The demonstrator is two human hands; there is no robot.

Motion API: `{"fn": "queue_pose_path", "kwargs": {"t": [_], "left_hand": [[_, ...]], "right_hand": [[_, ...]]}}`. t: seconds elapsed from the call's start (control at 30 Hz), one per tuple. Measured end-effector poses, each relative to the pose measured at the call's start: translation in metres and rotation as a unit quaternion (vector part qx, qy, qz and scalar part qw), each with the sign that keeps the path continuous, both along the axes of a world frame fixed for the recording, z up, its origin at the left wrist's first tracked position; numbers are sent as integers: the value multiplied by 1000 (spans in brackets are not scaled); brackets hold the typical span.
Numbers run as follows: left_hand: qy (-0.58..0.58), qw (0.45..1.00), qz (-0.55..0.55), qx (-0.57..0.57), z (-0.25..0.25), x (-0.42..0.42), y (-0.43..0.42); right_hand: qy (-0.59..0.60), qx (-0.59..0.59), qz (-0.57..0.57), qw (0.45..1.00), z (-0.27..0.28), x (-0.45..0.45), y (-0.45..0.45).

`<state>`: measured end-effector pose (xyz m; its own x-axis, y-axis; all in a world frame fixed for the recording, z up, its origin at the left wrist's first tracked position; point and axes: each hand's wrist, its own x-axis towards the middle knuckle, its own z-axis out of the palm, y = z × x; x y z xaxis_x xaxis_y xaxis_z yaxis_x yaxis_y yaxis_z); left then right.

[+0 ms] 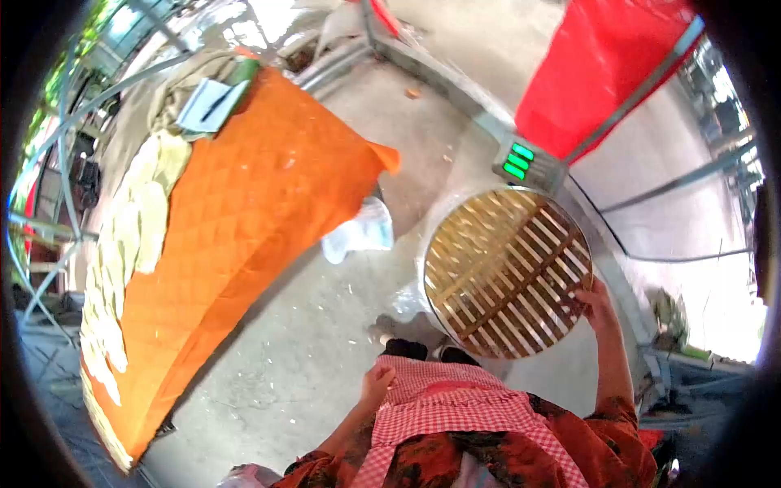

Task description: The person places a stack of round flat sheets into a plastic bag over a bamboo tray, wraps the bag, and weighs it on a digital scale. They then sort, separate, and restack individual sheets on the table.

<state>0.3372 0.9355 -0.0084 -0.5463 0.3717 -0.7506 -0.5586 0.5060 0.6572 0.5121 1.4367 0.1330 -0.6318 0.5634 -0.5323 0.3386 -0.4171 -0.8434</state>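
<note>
A round slatted bamboo tray point(508, 272) with a pale rim is low at the right, close to a scale's display box. My right hand point(595, 302) reaches down and has its fingers closed on the tray's right edge. What bears the tray's weight from below is hidden. My left hand point(379, 381) hangs beside the red checked apron point(455, 407), its fingers curled in. Whether it pinches the cloth or some small thing cannot be made out. The scale display point(518, 161) shows bright green digits too blurred to read.
An orange cloth point(244, 211) covers a long table at the left. Pale yellow strips point(146, 232) lie along its far edge, near a notepad with a pen point(209, 106). A white plastic bag point(360, 232) is by the table. Red sheeting point(598, 73) hangs at upper right.
</note>
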Motion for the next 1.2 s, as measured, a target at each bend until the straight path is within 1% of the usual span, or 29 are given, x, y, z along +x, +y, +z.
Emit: {"fn": "queue_pose_path", "kwargs": {"t": [0.03,0.07,0.1,0.17,0.2,0.23,0.27,0.3,0.33,0.4,0.5,0.53,0.6,0.67,0.7,0.73,0.77,0.8,0.87,0.9,0.93,0.97,1.0,1.03,1.07,1.1,1.13,1.17,1.2], "left_hand": [[-33,999,32,4,2,-2,-13],[-41,995,88,20,-5,-3,-30],[-53,988,144,30,-12,-5,-53],[-67,965,249,41,-17,-13,-93],[-73,950,299,41,-12,-16,-111],[-84,934,347,38,-8,-13,-133],[-65,940,334,11,-12,-14,-157],[-69,933,353,30,-12,-19,-172],[-69,923,375,48,-11,-23,-191],[-63,904,418,60,-2,-29,-220],[-53,859,504,68,10,-43,-251],[-47,834,540,98,-3,-43,-266],[-6,801,585,124,3,-41,-293],[31,770,625,124,17,-41,-315],[31,747,653,121,17,-35,-330],[31,725,678,117,13,-25,-347],[29,706,699,113,10,-20,-365],[34,671,735,89,16,-19,-382],[65,631,770,73,19,-29,-420],[73,628,773,64,19,-37,-441],[101,633,765,68,18,-57,-462],[124,646,749,79,13,-88,-477],[144,656,736,89,18,-119,-492],[169,659,727,95,24,-152,-511],[177,676,704,125,23,-191,-530],[175,692,684,152,21,-217,-544],[184,725,648,141,40,-231,-558],[199,752,614,136,68,-257,-566],[220,769,581,148,81,-289,-570]], "right_hand": [[54,-7,-4,999,30,-19,-20],[71,-10,-10,997,47,-24,-25],[84,-22,-14,996,55,-33,-31],[156,-8,-36,987,61,-73,-50],[183,-20,-108,977,64,-112,-74],[192,-42,-91,976,61,-143,-87],[206,-40,-85,974,50,-179,-97],[226,-41,-77,970,36,-223,-107],[217,-58,-87,971,30,-267,-122],[221,-60,-8,973,-30,-348,-123],[274,-107,-33,955,-72,-464,-196],[259,-155,-29,953,-94,-491,-216],[215,-246,-28,945,-141,-524,-235],[36,-156,-34,987,-166,-538,-238],[29,-94,-17,995,-110,-520,-283],[19,84,4,996,-148,-545,-261],[-20,266,5,964,-187,-570,-238],[-32,355,17,934,-179,-591,-248],[-67,524,28,849,-151,-620,-257],[-101,601,22,792,-123,-612,-254],[-105,582,43,805,-38,-608,-351],[53,675,44,735,-99,-671,-321],[136,533,74,832,-68,-697,-394],[204,372,78,902,-36,-722,-466],[196,194,97,956,-43,-754,-513],[125,104,158,974,-64,-789,-544],[70,130,168,975,-40,-789,-617],[64,50,260,962,-83,-825,-631],[14,103,235,967,-98,-853,-667]]}}
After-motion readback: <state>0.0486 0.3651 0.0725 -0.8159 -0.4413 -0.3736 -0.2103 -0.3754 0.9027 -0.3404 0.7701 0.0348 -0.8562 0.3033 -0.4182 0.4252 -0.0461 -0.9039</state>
